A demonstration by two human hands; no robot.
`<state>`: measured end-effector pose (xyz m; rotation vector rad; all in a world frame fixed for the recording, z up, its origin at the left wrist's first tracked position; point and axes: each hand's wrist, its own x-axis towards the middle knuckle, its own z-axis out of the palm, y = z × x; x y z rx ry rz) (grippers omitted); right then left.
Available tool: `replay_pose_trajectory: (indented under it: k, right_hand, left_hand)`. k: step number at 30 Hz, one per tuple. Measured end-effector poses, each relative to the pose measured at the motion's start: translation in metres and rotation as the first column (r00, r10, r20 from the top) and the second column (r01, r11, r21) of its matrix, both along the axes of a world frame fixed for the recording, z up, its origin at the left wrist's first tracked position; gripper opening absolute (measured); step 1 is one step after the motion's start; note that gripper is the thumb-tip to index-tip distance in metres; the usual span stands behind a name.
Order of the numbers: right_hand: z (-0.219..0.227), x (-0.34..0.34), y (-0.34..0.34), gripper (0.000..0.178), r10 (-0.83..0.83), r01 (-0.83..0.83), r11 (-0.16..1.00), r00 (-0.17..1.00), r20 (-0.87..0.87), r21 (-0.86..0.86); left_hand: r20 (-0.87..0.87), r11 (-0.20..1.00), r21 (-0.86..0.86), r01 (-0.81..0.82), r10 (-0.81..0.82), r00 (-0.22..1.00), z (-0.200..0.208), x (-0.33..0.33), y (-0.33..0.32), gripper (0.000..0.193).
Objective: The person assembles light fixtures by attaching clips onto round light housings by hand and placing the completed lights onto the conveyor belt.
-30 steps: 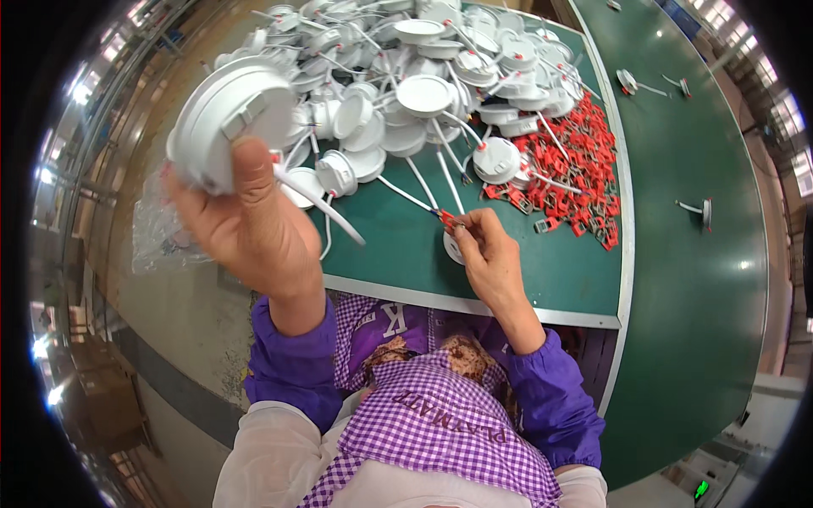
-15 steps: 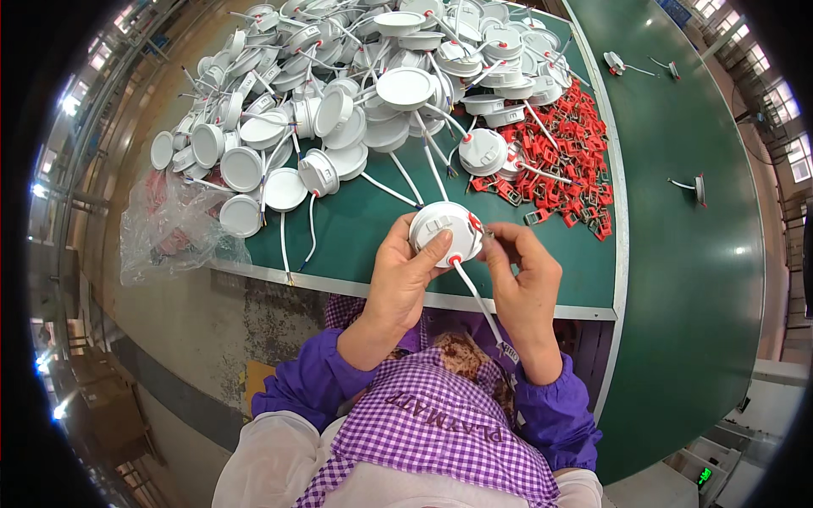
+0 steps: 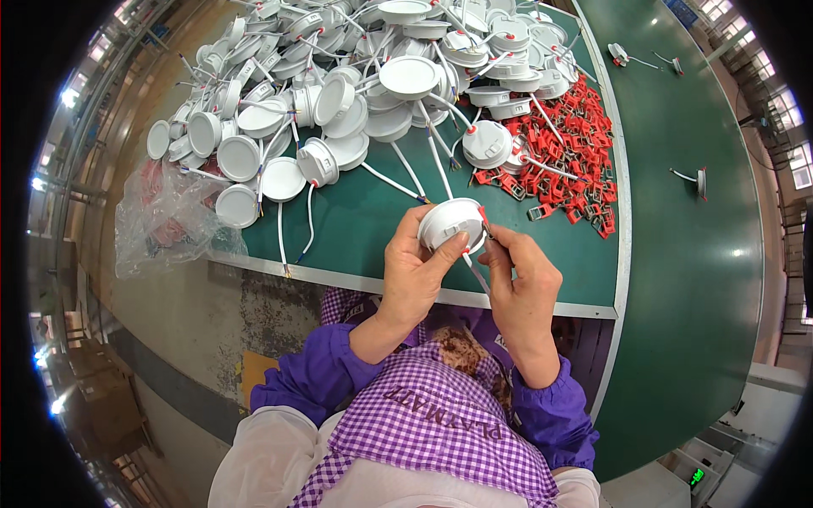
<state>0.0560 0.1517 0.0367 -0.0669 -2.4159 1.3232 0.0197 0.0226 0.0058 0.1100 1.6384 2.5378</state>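
My left hand (image 3: 412, 261) is closed around a round white downlight (image 3: 442, 223), thumb on its back and fingers under the rim. A white cable hangs from the lamp's back toward me. At the lamp's right edge sits a red spring clip (image 3: 483, 218), pinched between the thumb and fingertips of my right hand (image 3: 518, 269). The fingers partly hide the clip, so I cannot tell how far it is seated. Both hands are over the front edge of the green table (image 3: 364, 245).
A large heap of white downlights (image 3: 347, 110) with cables fills the table's far side. Red spring clips (image 3: 567, 152) lie piled at its right. A clear plastic bag (image 3: 174, 220) lies at the left corner. Several lamps rest on the green surface (image 3: 677, 254) at right.
The downlight has tilted in my left hand, its back turning more toward the right, and has shifted slightly right. My right fingers stay on the clip at its edge.
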Motion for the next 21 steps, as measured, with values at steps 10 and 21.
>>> replay_pose_trajectory:
  k: [10, 21]
  right_hand:
    - [-0.006, 0.001, -0.005, 0.016, -0.034, 0.035, 0.998, 0.999, -0.011, 0.046]
    - [-0.014, 0.008, -0.001, 0.019, -0.007, 0.009, 0.995, 1.0, 0.027, -0.1]
  left_hand:
    - [-0.127, 0.997, -0.074, 0.018, -0.027, 0.992, -0.013, 0.001, -0.001, 0.031]
    - [-0.024, 0.991, -0.056, 0.125, -0.126, 0.992, -0.011, 0.007, -0.01, 0.03]
